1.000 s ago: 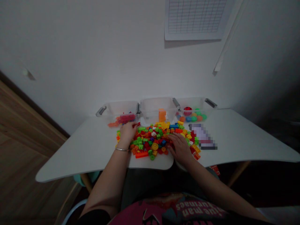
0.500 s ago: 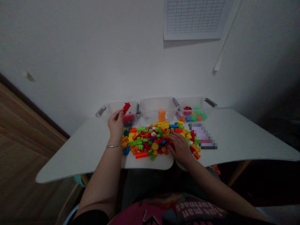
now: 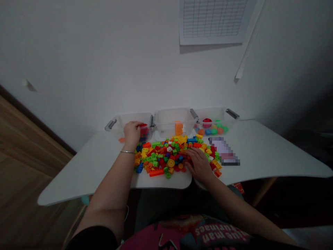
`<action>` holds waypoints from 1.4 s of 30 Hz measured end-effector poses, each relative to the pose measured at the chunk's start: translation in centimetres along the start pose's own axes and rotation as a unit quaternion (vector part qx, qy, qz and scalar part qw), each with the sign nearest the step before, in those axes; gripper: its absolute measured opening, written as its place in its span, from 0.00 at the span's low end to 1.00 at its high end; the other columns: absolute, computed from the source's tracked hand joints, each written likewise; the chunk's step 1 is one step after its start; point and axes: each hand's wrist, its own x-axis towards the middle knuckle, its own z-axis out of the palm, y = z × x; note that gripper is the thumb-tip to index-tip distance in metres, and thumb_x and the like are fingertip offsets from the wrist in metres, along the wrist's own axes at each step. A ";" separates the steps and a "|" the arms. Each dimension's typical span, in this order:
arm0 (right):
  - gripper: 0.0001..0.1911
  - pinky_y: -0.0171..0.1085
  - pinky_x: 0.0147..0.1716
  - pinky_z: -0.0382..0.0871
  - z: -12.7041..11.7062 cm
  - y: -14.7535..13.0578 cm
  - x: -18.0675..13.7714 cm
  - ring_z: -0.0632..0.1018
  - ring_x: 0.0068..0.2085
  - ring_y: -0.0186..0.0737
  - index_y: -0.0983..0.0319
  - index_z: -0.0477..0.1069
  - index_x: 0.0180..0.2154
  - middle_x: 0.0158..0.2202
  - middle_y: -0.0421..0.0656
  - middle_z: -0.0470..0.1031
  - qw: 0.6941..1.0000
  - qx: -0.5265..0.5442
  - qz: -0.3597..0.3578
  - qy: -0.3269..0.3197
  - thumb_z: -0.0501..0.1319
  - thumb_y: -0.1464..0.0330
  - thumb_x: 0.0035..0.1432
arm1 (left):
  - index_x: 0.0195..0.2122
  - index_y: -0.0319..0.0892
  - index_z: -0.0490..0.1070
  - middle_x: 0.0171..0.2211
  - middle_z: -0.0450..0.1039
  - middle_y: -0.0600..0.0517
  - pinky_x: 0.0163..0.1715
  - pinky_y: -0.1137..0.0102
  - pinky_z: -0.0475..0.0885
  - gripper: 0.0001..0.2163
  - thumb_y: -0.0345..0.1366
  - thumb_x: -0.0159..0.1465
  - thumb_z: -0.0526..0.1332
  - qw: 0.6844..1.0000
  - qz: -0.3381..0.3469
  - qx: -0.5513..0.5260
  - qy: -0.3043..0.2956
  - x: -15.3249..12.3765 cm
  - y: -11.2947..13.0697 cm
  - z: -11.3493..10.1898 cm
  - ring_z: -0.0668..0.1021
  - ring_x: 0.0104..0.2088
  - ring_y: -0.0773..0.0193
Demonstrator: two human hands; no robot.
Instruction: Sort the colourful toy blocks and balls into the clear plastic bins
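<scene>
My left hand (image 3: pixel 132 133) is over the front of the left clear bin (image 3: pixel 119 119), its fingers pinched downward. At its fingertips is a red toothed toy brick (image 3: pixel 143 125), partly hidden and overlapping other red and blue pieces in that bin. A silver bangle circles this wrist. My right hand (image 3: pixel 199 163) rests with fingers spread on the right side of a pile of colourful toy bricks (image 3: pixel 161 158), and nothing is gripped in it. The pile mixes green, yellow, orange, red and blue pieces, with a yellow wheel (image 3: pixel 171 163) near the front.
Behind the pile, a middle clear bin (image 3: pixel 163 116) shows an orange brick (image 3: pixel 178 127). The right clear bin (image 3: pixel 218 113) has colourful balls. A pixelated phone-like object (image 3: pixel 225 151) lies right on the white table (image 3: pixel 273 156). A printed grid sheet (image 3: pixel 212 22) hangs on the wall.
My left hand has lowered the red brick from above the left bin to its front part. My right hand has stayed on the pile. The view has shifted slightly.
</scene>
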 end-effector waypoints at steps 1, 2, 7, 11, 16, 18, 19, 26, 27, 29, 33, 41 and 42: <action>0.21 0.54 0.59 0.65 0.0 0.0 0.0 0.70 0.59 0.52 0.63 0.68 0.57 0.53 0.51 0.76 1.000 0.001 0.002 -0.003 0.56 0.65 0.64 | 0.42 0.41 0.81 0.45 0.81 0.46 0.55 0.62 0.68 0.20 0.28 0.58 0.51 1.000 0.000 0.014 -0.008 0.1 0.0 0.0 0.78 0.49 0.55; 0.21 0.55 0.59 0.65 0.0 0.0 0.0 0.70 0.59 0.52 0.62 0.68 0.57 0.53 0.51 0.76 1.000 0.001 0.004 -0.005 0.56 0.65 0.64 | 0.43 0.41 0.81 0.46 0.80 0.45 0.54 0.62 0.69 0.20 0.28 0.59 0.51 0.999 -0.003 0.029 -0.015 0.2 0.1 0.1 0.78 0.50 0.55; 0.21 0.55 0.59 0.65 0.0 0.0 0.0 0.70 0.59 0.52 0.62 0.68 0.57 0.53 0.51 0.76 1.000 0.000 0.007 -0.004 0.56 0.65 0.64 | 0.46 0.40 0.80 0.43 0.81 0.42 0.51 0.57 0.68 0.21 0.33 0.63 0.48 0.992 -0.024 0.107 -0.065 0.0 0.4 0.1 0.79 0.47 0.49; 0.20 0.55 0.59 0.65 -0.1 -0.1 0.0 0.70 0.59 0.52 0.63 0.69 0.56 0.53 0.52 0.76 1.000 -0.002 0.002 0.001 0.56 0.65 0.64 | 0.45 0.40 0.80 0.42 0.81 0.41 0.52 0.57 0.67 0.21 0.34 0.63 0.47 0.990 -0.024 0.125 -0.067 -0.3 0.6 0.1 0.79 0.47 0.49; 0.21 0.55 0.59 0.65 0.0 0.0 0.0 0.70 0.59 0.52 0.62 0.68 0.57 0.53 0.51 0.75 1.000 0.003 0.012 -0.009 0.56 0.65 0.63 | 0.45 0.41 0.79 0.41 0.81 0.43 0.62 0.52 0.58 0.21 0.33 0.64 0.46 0.993 0.003 0.105 -0.053 -0.5 0.2 0.4 0.79 0.47 0.52; 0.22 0.55 0.60 0.64 0.0 0.0 0.0 0.70 0.59 0.52 0.62 0.68 0.57 0.53 0.51 0.76 1.000 0.004 0.010 -0.007 0.56 0.65 0.63 | 0.46 0.45 0.78 0.46 0.80 0.45 0.65 0.49 0.52 0.20 0.34 0.66 0.47 0.994 0.027 0.086 -0.058 -0.8 -0.1 0.4 0.77 0.51 0.53; 0.22 0.55 0.60 0.64 0.0 0.0 0.0 0.70 0.59 0.52 0.62 0.68 0.58 0.53 0.51 0.76 1.000 0.005 0.011 -0.006 0.56 0.65 0.63 | 0.47 0.47 0.78 0.49 0.79 0.47 0.66 0.47 0.49 0.19 0.36 0.67 0.48 0.994 0.042 0.073 -0.062 -1.0 -0.1 0.4 0.74 0.55 0.52; 0.21 0.54 0.59 0.65 0.1 0.0 0.0 0.70 0.59 0.51 0.62 0.68 0.57 0.53 0.50 0.76 1.000 0.007 0.006 0.002 0.57 0.66 0.63 | 0.58 0.50 0.71 0.62 0.69 0.49 0.67 0.43 0.43 0.19 0.41 0.68 0.52 0.997 0.070 0.015 -0.024 -4.2 2.4 -1.2 0.65 0.64 0.51; 0.21 0.54 0.59 0.65 0.1 0.0 0.0 0.70 0.59 0.51 0.63 0.68 0.57 0.53 0.50 0.76 1.000 0.006 0.004 0.002 0.57 0.66 0.63 | 0.58 0.50 0.70 0.62 0.68 0.49 0.67 0.43 0.44 0.19 0.41 0.67 0.53 0.997 0.066 0.015 -0.025 -5.2 2.9 -1.4 0.65 0.64 0.50; 0.21 0.54 0.59 0.65 0.0 0.0 0.0 0.70 0.59 0.52 0.63 0.68 0.56 0.53 0.51 0.76 1.000 0.003 0.004 0.002 0.57 0.65 0.64 | 0.59 0.49 0.70 0.62 0.69 0.48 0.67 0.43 0.47 0.20 0.40 0.67 0.53 0.997 0.059 0.013 -0.040 -7.7 3.8 -1.7 0.66 0.63 0.49; 0.20 0.55 0.59 0.65 0.0 0.1 0.0 0.70 0.58 0.52 0.63 0.68 0.56 0.53 0.51 0.76 1.000 -0.004 0.015 -0.004 0.56 0.65 0.64 | 0.58 0.50 0.70 0.62 0.69 0.47 0.67 0.43 0.47 0.19 0.41 0.68 0.52 0.995 0.053 0.022 -0.083 -13.6 4.7 -1.7 0.66 0.63 0.48; 0.21 0.54 0.60 0.64 0.0 -0.1 0.0 0.70 0.59 0.52 0.64 0.68 0.56 0.52 0.52 0.76 1.000 0.000 0.017 -0.002 0.57 0.66 0.63 | 0.59 0.47 0.69 0.59 0.72 0.44 0.68 0.44 0.44 0.20 0.40 0.67 0.53 0.992 0.083 0.071 -0.067 -17.6 3.9 -1.4 0.68 0.61 0.46; 0.21 0.54 0.59 0.64 0.0 -0.1 0.0 0.70 0.59 0.52 0.64 0.68 0.56 0.52 0.52 0.76 1.000 -0.002 0.019 -0.003 0.57 0.66 0.63 | 0.59 0.46 0.70 0.58 0.72 0.43 0.67 0.44 0.45 0.20 0.40 0.67 0.53 0.991 0.089 0.075 -0.062 -17.5 3.8 -1.3 0.69 0.61 0.46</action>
